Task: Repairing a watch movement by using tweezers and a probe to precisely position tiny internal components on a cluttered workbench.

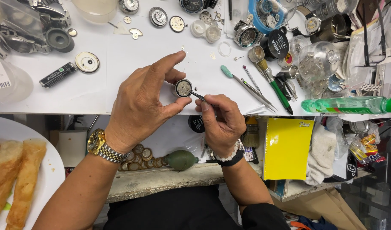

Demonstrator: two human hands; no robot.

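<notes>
Left hand (140, 100) pinches round watch movement (183, 88), face up. Right hand (221, 121) grips tweezers (198, 96); long axis slants up-left, tip on movement.

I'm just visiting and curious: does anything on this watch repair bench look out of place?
Yes: a white plate of folded flatbread sits at the lower left, food beside a bench of tiny watch parts. The green bottle lies on its side.

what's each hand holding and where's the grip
Left hand pinches the round watch movement by its rim; right hand holds a thin tool by its handle.
</notes>
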